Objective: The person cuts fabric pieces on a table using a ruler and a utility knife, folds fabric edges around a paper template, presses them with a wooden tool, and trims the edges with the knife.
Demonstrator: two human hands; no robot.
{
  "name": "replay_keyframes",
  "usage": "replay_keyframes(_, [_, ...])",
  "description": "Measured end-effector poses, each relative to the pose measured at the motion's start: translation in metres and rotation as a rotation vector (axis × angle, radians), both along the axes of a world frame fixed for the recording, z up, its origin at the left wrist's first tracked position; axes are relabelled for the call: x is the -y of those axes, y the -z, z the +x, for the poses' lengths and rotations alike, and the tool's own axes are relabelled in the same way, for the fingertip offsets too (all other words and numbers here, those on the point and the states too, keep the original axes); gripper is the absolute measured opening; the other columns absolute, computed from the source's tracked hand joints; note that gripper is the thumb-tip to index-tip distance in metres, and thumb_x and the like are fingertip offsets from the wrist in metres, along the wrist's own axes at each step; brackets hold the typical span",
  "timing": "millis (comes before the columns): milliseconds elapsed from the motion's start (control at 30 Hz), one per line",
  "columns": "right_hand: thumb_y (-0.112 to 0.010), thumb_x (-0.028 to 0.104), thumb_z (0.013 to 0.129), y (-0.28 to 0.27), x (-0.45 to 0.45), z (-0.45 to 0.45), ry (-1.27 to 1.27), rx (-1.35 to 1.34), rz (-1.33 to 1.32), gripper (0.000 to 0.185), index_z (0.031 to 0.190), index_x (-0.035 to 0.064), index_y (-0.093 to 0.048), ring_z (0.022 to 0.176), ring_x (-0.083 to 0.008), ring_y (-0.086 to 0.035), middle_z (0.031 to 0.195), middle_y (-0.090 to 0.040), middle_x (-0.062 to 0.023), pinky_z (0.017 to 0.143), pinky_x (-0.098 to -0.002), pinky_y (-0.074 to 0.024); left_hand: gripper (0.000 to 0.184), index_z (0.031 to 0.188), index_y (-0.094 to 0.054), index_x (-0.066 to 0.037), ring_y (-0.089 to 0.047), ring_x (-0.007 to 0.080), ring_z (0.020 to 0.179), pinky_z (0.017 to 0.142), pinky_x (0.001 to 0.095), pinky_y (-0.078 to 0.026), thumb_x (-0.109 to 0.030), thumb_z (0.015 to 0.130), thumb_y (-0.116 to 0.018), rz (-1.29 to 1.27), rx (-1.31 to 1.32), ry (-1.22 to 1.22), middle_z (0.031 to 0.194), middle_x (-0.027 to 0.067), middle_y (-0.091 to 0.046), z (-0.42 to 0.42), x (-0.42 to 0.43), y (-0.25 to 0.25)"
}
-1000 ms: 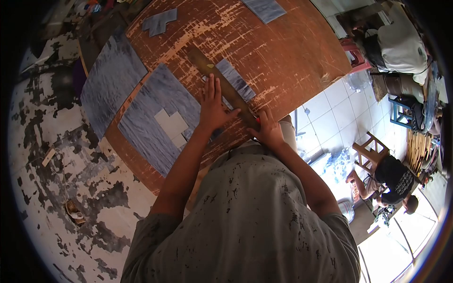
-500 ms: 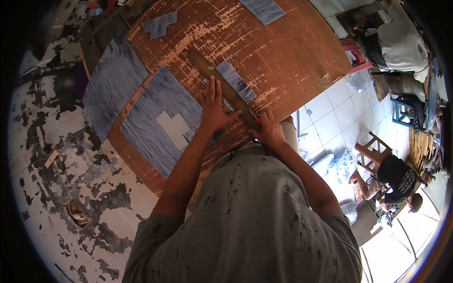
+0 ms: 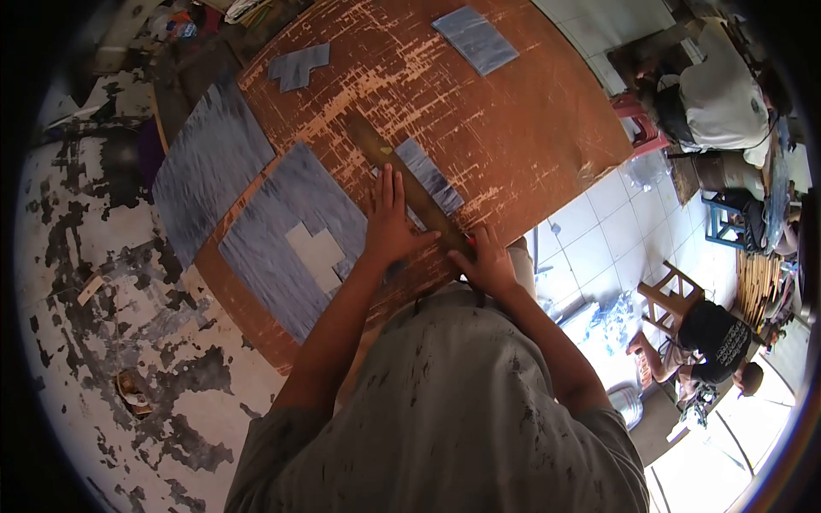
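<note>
A long dark ruler lies slantwise on the scratched brown board, partly over a blue-grey marbled piece. My left hand rests on the ruler and the piece's near side, fingers stretched and thumb out, holding nothing. At the ruler's near end, my right hand is closed around a small red tool, mostly hidden by the fingers. Left of my left hand is a large marbled sheet with a stepped cutout showing a pale surface.
Another marbled sheet lies at the board's left, a stepped piece and a rectangular piece at its far side. Two people sit at the right, one near a wooden stool; a blue stool stands between them.
The camera view has shifted, so the board and pieces appear lower in the picture. Both hands remain at the ruler, with little visible change in their grip.
</note>
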State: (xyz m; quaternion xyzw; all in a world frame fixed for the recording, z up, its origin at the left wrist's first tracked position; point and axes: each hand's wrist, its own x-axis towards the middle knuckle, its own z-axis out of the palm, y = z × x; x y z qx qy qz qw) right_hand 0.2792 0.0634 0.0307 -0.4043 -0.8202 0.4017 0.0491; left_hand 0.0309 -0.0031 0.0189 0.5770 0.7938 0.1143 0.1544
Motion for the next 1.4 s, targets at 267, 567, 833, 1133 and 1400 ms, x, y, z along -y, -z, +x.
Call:
replay_keyframes(267, [-0.058, 0.03, 0.108, 0.002, -0.02, -0.02, 0.034, 0.072, -0.131, 0.03, 0.122, 0.0032, -0.054, 0.097, -0.0543, -0.069, 0.104, -0.072, -0.031, 0.087, -0.0632, -0.0544, 0.155, 0.171, -0.006, 0.002, -0.006, 0.0409, 0.167, 0.127, 0.0726, -0.015, -0.073, 0.065, -0.09, -0.237, -0.021, -0.053, 0.18, 0.0216, 0.001, 0.007, -0.012, -0.018])
replay_keyframes(567, [-0.068, 0.029, 0.099, -0.011, -0.021, -0.04, 0.052, 0.126, -0.122, 0.037, 0.124, 0.0053, -0.055, 0.105, -0.0517, -0.068, 0.114, -0.069, -0.0266, 0.089, -0.0616, -0.0543, 0.157, 0.171, -0.007, 0.004, -0.003, 0.0386, 0.168, 0.13, 0.0669, -0.015, -0.068, 0.061, -0.094, -0.293, -0.044, -0.051, 0.181, 0.0212, 0.001, 0.006, -0.016, -0.014])
replay_keyframes(833, [-0.074, 0.025, 0.094, -0.011, -0.028, -0.032, 0.03, 0.152, -0.182, 0.038, 0.122, 0.0047, -0.057, 0.11, -0.0499, -0.068, 0.118, -0.069, -0.0249, 0.092, -0.0587, -0.0543, 0.158, 0.17, -0.006, 0.006, -0.003, 0.04, 0.167, 0.131, 0.0654, -0.015, -0.066, 0.062, -0.096, -0.312, -0.051, -0.064, 0.18, 0.0232, 0.003, 0.01, -0.021, -0.016])
replay_keyframes(1133, [-0.057, 0.03, 0.109, -0.007, -0.024, -0.034, 0.071, 0.087, -0.152, 0.031, 0.12, 0.0012, -0.057, 0.102, -0.0525, -0.07, 0.105, -0.071, -0.0318, 0.086, -0.0598, -0.0552, 0.159, 0.17, -0.004, 0.005, -0.003, 0.0404, 0.167, 0.131, 0.0648, -0.017, -0.071, 0.062, -0.094, -0.417, -0.071, -0.079, 0.18, 0.0224, 0.004, 0.013, -0.028, -0.028])
replay_keyframes(1400, [-0.047, 0.029, 0.111, 0.009, -0.023, -0.049, -0.16, 0.179, -0.033, 0.037, 0.116, -0.0051, -0.06, 0.098, -0.0525, -0.071, 0.102, -0.07, -0.0332, 0.086, -0.0609, -0.0567, 0.161, 0.17, -0.002, 0.005, -0.003, 0.0412, 0.167, 0.132, 0.061, -0.016, -0.072, 0.063, -0.093, -0.443, -0.087, -0.073, 0.18, 0.023, 0.004, 0.015, -0.03, -0.025])
